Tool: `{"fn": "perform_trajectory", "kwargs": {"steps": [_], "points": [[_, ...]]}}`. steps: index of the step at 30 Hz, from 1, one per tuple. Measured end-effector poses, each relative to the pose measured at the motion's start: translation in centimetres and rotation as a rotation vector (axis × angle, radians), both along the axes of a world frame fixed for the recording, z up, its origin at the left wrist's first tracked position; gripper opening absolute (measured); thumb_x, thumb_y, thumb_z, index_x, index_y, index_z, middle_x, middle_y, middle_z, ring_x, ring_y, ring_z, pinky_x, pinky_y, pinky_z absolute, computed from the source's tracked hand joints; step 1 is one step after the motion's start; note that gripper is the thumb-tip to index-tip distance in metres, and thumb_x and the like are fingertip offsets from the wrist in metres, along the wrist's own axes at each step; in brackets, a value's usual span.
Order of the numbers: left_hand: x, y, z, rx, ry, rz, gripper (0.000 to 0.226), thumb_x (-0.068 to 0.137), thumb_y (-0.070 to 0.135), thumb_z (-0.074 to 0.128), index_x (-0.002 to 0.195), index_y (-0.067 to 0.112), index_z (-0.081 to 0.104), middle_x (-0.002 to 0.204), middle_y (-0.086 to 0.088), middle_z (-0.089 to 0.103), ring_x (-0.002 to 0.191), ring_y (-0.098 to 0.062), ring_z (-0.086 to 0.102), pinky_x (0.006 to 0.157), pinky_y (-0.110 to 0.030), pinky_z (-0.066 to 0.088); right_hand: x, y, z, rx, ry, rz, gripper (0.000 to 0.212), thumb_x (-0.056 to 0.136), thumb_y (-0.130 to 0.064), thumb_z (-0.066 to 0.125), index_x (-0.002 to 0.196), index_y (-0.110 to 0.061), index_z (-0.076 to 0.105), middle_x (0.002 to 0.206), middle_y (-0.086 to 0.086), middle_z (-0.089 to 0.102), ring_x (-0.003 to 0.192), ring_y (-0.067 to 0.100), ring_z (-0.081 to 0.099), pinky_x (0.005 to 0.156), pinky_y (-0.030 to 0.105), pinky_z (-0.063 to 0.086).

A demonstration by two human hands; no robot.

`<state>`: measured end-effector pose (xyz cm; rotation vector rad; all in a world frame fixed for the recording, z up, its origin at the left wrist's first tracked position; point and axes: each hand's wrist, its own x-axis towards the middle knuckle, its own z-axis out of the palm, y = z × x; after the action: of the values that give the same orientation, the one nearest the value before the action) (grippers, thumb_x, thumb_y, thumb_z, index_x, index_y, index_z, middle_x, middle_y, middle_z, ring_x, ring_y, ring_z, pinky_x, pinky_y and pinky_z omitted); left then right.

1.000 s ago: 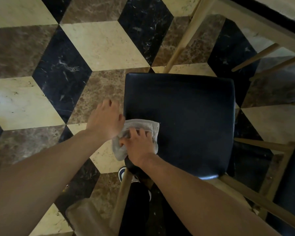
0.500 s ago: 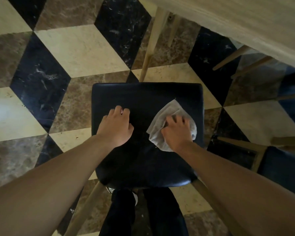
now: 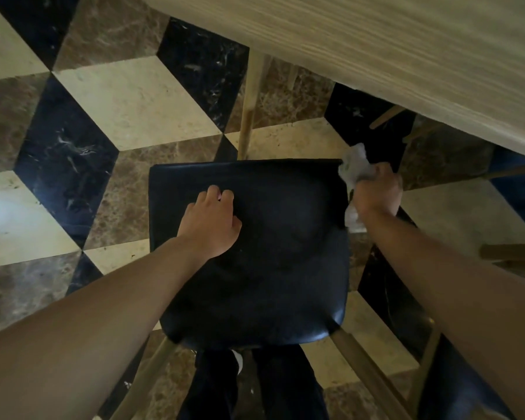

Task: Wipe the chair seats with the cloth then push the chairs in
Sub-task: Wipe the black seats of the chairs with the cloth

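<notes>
My landmark is the black padded leather chair seat (image 3: 255, 253), square with rounded near corners, set on pale wooden legs and standing just short of the light wood-grain table (image 3: 406, 56), whose edge hangs beyond the seat's far side.

Left of the seat lies the marble floor of cream, brown and black diamond tiles (image 3: 134, 101). On the seat's left half my left hand (image 3: 211, 221) rests, knuckles up, fingers curled under against the leather and holding nothing, braced to steady the chair.

Off the seat's far right corner my right hand (image 3: 376, 194) grips the crumpled white cloth (image 3: 353, 168); the cloth bunches out above my fist and a tail hangs below it, touching the seat's right edge. Right of that, beyond my forearm, I can make out the dark seat of a second chair (image 3: 455, 386), mostly hidden.

I judge the cloth to be light and limp, so it needs a bunched grip or a flat palm to drag without folding away. The leather looks smooth and a little slick, soft over its padding, so my palm could slide on it. The chair itself seems light and stiff; for pushing in, I would hold the seat's near edge or the wooden frame, minding the table leg (image 3: 250, 107) beyond the far edge.
</notes>
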<state>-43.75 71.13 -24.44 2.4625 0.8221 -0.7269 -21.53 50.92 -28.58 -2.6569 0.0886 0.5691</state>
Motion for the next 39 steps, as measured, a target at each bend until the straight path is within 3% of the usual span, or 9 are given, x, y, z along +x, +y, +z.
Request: {"fn": "perform_trajectory", "kwargs": {"steps": [5, 10, 13, 18, 21, 27, 34, 39], "points": [[-0.4, 0.1, -1.8, -0.008, -0.008, 0.022, 0.052, 0.097, 0.031, 0.051, 0.144, 0.013, 0.041, 0.138, -0.012, 0.046, 0.125, -0.032, 0.048, 0.100, -0.046, 0.042, 0.8, 4.0, -1.5, -0.032, 0.125, 0.123, 0.052, 0.097, -0.032, 0.052, 0.148, -0.031, 0.046, 0.140, 0.018, 0.048, 0.114, 0.040, 0.059, 0.089, 0.037, 0.045], [-1.8, 1.4, -3.1, 0.088, -0.025, 0.023, 0.052, 0.095, 0.031, 0.051, 0.143, 0.013, 0.042, 0.140, -0.012, 0.047, 0.128, -0.034, 0.046, 0.105, -0.049, 0.040, -1.4, 7.6, -2.5, -0.162, 0.115, 0.242, 0.055, 0.096, -0.040, 0.049, 0.149, -0.049, 0.039, 0.153, 0.015, 0.030, 0.115, 0.035, 0.057, 0.074, 0.034, 0.048], [-2.9, 2.8, -3.5, 0.140, -0.024, 0.040, 0.045, 0.094, 0.032, 0.052, 0.135, 0.012, 0.047, 0.133, -0.013, 0.050, 0.122, -0.034, 0.049, 0.099, -0.049, 0.043, -3.8, 11.1, -2.9, -0.134, 0.123, 0.323, 0.055, 0.096, -0.039, 0.050, 0.150, -0.047, 0.043, 0.161, 0.013, 0.023, 0.125, 0.036, 0.052, 0.089, 0.038, 0.044], [-5.0, 4.5, -3.1, 0.181, -0.047, 0.028, 0.040, 0.090, 0.030, 0.056, 0.124, 0.007, 0.054, 0.130, -0.017, 0.050, 0.121, -0.037, 0.048, 0.096, -0.048, 0.043, -10.9, 17.7, -3.1, -0.023, 0.176, 0.455, 0.059, 0.095, -0.039, 0.053, 0.151, -0.046, 0.038, 0.150, 0.011, 0.024, 0.113, 0.036, 0.056, 0.082, 0.043, 0.052], [-6.6, 5.4, -2.6, 0.196, -0.007, 0.060, 0.039, 0.090, 0.029, 0.056, 0.121, 0.006, 0.054, 0.132, -0.019, 0.049, 0.122, -0.037, 0.047, 0.097, -0.047, 0.042, -14.5, 20.9, -2.9, 0.017, 0.210, 0.557, 0.062, 0.094, -0.038, 0.057, 0.152, -0.044, 0.037, 0.148, 0.012, 0.024, 0.115, 0.037, 0.055, 0.088, 0.050, 0.056], [-8.9, 7.4, -2.7, 0.169, 0.010, 0.136, 0.040, 0.091, 0.028, 0.054, 0.125, 0.005, 0.052, 0.127, -0.020, 0.050, 0.116, -0.039, 0.049, 0.096, -0.050, 0.044, -12.9, 19.8, -2.2, -0.096, 0.112, 0.717, 0.061, 0.099, -0.031, 0.057, 0.153, -0.047, 0.033, 0.152, 0.010, 0.025, 0.123, 0.033, 0.050, 0.084, 0.042, 0.056], [-9.5, 8.5, -2.2, 0.131, -0.042, 0.303, 0.039, 0.090, 0.024, 0.055, 0.125, 0.006, 0.052, 0.124, -0.018, 0.051, 0.116, -0.037, 0.047, 0.095, -0.050, 0.043, -10.5, 19.5, -1.9, -0.220, 0.162, 0.527, 0.054, 0.102, -0.028, 0.051, 0.150, -0.050, 0.037, 0.152, 0.010, 0.021, 0.127, 0.036, 0.044, 0.079, 0.039, 0.045], [-11.5, 9.7, -2.5, 0.100, -0.054, 0.381, 0.041, 0.091, 0.025, 0.055, 0.127, 0.006, 0.050, 0.125, -0.017, 0.048, 0.113, -0.037, 0.050, 0.092, -0.049, 0.043, -14.9, 23.1, -2.4, -0.161, 0.169, 0.602, 0.056, 0.099, -0.031, 0.054, 0.151, -0.042, 0.037, 0.156, 0.015, 0.013, 0.127, 0.038, 0.045, 0.091, 0.046, 0.055]]}}
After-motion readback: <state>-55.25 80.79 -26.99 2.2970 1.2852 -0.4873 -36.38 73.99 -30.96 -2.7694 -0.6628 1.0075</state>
